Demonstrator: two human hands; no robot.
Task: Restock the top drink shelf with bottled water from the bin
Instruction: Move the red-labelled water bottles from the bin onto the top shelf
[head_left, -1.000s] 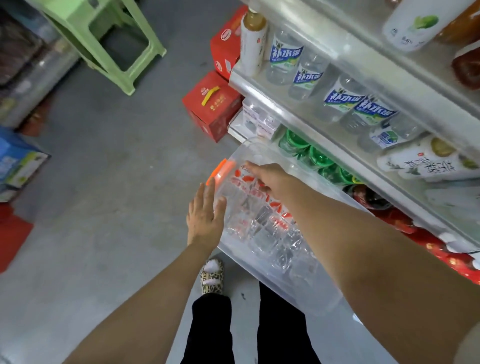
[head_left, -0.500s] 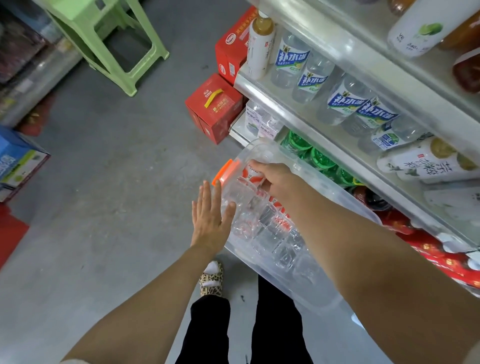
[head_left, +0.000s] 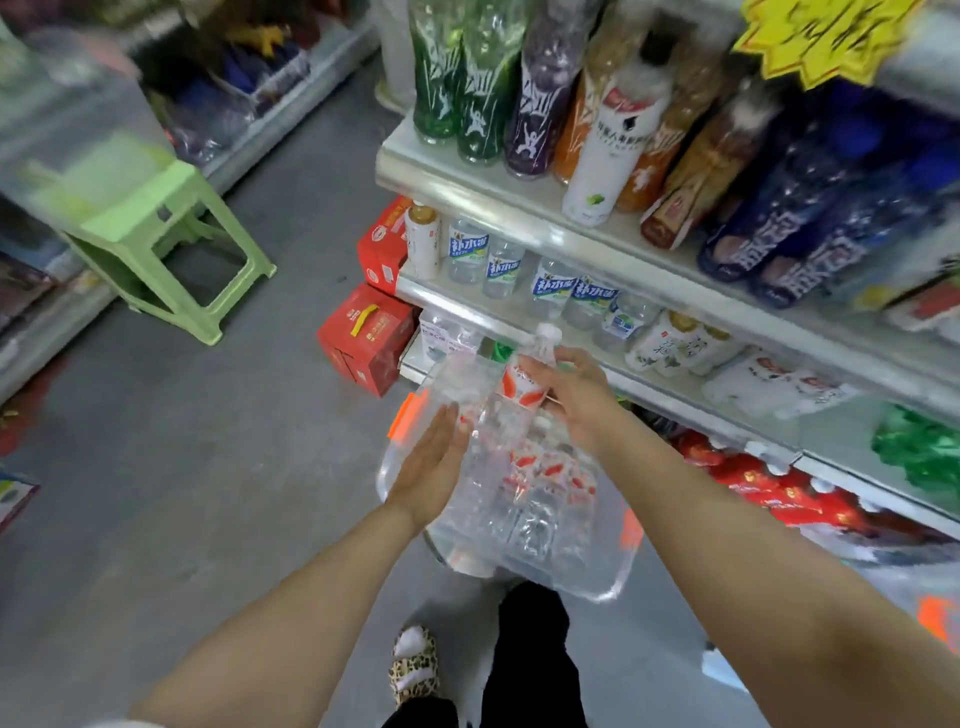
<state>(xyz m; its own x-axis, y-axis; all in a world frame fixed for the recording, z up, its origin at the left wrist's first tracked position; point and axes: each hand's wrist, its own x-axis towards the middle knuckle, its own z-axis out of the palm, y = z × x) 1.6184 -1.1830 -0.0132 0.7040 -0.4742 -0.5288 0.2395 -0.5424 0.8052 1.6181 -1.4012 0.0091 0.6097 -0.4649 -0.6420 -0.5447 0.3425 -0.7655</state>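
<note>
A clear plastic bin (head_left: 597, 577) with orange latches stands on the floor below me, holding several water bottles with red-and-white labels. My right hand (head_left: 574, 395) grips one such water bottle (head_left: 519, 387) by its upper part and holds it tilted above the bin, white cap pointing up. My left hand (head_left: 431, 467) is flat with fingers together, touching the lower side of that bottle. The top drink shelf (head_left: 467, 176) at upper right carries tall green, purple, orange and blue bottles.
Lower shelves (head_left: 519, 306) hold blue-labelled water bottles and tea drinks. Red cartons (head_left: 366, 338) sit on the floor beside the shelving. A green plastic stool (head_left: 156, 228) stands to the left. Grey floor spreads at left. My slippered foot (head_left: 413, 665) is below the bin.
My right hand has taken a bottle and lifted it out of the bin. My left hand has moved in under it. The view has tilted up, showing the top shelf.
</note>
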